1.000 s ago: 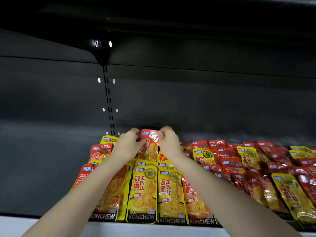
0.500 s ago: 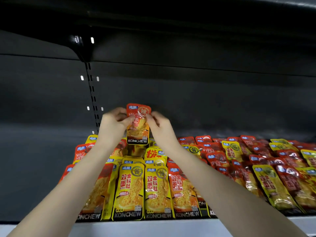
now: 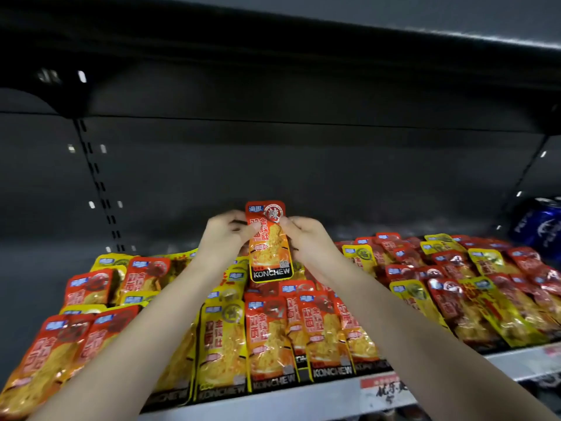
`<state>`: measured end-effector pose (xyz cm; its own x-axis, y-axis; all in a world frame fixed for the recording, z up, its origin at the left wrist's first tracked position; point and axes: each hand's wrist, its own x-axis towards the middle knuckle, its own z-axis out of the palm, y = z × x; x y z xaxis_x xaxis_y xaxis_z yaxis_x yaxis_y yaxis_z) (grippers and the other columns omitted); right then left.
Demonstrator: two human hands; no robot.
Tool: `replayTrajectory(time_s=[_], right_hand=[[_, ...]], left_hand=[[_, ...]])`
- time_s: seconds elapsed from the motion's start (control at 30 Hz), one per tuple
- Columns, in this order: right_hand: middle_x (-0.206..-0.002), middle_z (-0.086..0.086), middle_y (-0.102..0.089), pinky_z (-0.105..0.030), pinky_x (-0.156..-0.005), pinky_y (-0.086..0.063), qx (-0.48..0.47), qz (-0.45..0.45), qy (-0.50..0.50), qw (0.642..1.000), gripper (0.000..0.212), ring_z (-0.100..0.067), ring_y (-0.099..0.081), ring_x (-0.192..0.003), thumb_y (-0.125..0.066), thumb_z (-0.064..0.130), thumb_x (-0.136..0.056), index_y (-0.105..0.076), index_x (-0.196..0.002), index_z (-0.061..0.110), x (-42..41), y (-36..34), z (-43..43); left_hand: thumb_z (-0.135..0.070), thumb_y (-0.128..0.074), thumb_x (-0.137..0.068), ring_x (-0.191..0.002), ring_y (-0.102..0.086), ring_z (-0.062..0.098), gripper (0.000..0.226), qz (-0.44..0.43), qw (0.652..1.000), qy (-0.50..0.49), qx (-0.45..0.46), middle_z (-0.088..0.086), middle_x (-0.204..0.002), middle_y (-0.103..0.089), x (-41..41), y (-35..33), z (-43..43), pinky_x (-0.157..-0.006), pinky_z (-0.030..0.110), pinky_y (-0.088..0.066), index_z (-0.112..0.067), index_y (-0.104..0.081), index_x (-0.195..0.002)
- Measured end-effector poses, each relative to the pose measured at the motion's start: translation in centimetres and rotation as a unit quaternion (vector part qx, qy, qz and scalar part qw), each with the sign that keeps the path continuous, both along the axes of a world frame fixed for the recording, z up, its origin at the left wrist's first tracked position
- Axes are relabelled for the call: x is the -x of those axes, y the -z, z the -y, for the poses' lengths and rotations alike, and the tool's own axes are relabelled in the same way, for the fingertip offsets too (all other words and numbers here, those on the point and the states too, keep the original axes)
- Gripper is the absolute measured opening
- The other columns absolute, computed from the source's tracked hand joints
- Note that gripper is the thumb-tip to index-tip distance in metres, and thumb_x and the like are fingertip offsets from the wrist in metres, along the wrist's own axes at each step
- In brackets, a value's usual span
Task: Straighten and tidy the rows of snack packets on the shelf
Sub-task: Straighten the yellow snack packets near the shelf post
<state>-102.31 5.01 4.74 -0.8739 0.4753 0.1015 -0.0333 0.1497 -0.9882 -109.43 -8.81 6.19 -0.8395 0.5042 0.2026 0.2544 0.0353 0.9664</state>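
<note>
Dim shelf, left hand, right hand pinching red packet, forearms covering rows

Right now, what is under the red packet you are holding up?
The held red packet hangs above the rows: red packets lie below it, with a yellow packet beside them. Whatever sits directly behind its lower half is covered.

The red packet was down on the pile. Now the left hand and right hand hold it up.
</note>
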Motion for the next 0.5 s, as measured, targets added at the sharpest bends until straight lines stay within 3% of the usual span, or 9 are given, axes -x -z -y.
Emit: replayTrajectory(time_s=[0.2,0.37,0.5], right_hand=[[-0.098,-0.009,-0.072,-0.048,-0.092,-0.052,-0.059,0.008,0.03,0.998,0.027,-0.023,-0.068,-0.097,-0.046,0.026,-0.1,-0.068,-0.089,0.014,-3.3,0.2,-5.2],[-0.099,-0.013,-0.072,-0.043,-0.088,-0.055,-0.073,0.004,0.037,0.997,0.027,-0.025,-0.069,-0.095,-0.047,0.023,-0.1,-0.068,-0.095,0.007,-4.7,0.2,-8.7],[-0.091,-0.011,-0.073,-0.038,-0.076,-0.056,-0.098,0.001,0.022,0.995,0.026,-0.026,-0.069,-0.086,-0.048,0.023,-0.1,-0.069,-0.089,0.013,-5.1,0.0,-11.0]], left_hand=[[-0.015,-0.063,-0.089,-0.081,-0.065,0.026,0.01,0.027,0.999,0.031,0.001,0.015,-0.095,-0.067,-2.6,0.3,-5.5,-0.067,0.033,-0.053,-0.01,-0.06,-0.097],[-0.016,-0.062,-0.09,-0.079,-0.063,0.018,0.008,0.043,0.999,0.03,0.006,0.011,-0.095,-0.066,-3.8,0.4,-9.2,-0.056,0.021,-0.049,-0.012,-0.059,-0.096],[-0.016,-0.062,-0.09,-0.09,-0.064,0.02,0.014,0.052,0.998,0.022,0.01,0.009,-0.101,-0.065,-4.4,0.4,-11.0,-0.061,0.022,-0.051,-0.01,-0.058,-0.102]])
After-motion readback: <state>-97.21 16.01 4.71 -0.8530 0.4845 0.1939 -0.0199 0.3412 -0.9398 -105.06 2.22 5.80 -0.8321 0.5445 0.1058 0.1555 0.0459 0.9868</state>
